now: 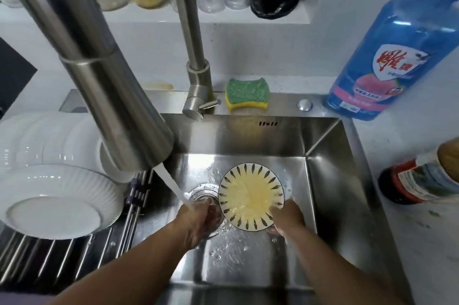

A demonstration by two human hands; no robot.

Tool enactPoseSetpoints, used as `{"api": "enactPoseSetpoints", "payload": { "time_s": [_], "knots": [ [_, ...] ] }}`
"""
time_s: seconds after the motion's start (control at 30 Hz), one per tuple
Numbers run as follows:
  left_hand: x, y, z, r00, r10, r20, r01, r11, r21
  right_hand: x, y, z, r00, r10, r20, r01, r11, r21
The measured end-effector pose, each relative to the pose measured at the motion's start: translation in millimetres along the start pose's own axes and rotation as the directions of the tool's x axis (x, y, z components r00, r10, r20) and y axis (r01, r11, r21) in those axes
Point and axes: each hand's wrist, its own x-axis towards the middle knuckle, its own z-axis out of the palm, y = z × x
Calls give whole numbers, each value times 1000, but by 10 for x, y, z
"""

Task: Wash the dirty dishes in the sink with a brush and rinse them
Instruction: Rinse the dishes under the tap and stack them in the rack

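While tap water [173, 188] is pouring over left hand [196, 220], its fingers blurred, grip untellable, right hand [288, 217] is gripping plate [248, 193] rim, holding soiled face up for rinsing.

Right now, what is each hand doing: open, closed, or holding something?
Left hand: under the water stream, blurred; grip cannot be told.
Right hand: holding the patterned plate by its near rim.

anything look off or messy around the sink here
A yellowish-brown stain sits behind the sink, left of the faucet. The patterned plate in the right hand is smeared yellow, and the water stream hits the left hand instead.
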Motion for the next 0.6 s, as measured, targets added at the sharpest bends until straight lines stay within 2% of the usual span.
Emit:
{"api": "enactPoseSetpoints", "payload": {
  "time_s": [0.13, 0.23, 0.33, 0.4, 0.5, 0.6],
  "knots": [
    [-1, -25, -144, 1000, 4, 7, -4, 998, 61, -113, -89, -63, 999, -32, 37, 30, 998, 56],
    [-68, -4, -220, 1000, -12, 17, 11, 998, 62, -355, -311, -214, 993, -71, 90, 70, 997, 13],
    [-276, 16, -288, 996, -29, 79, 23, 997, 79, -584, -553, -317, 984, -1, 180, -5, 999, 33],
    [-469, 46, -346, 990, -44, 132, 37, 998, 58, -769, -709, -374, 959, 51, 279, -48, 999, -20],
    [-750, 111, -414, 977, -46, 210, 46, 999, 4, -1035, -813, -409, 911, 115, 396, -133, 991, 17],
    [-968, 214, -536, 977, -13, 214, 19, 999, -28, -1331, -895, -383, 840, 81, 536, -138, 988, 68]
  ]
}}
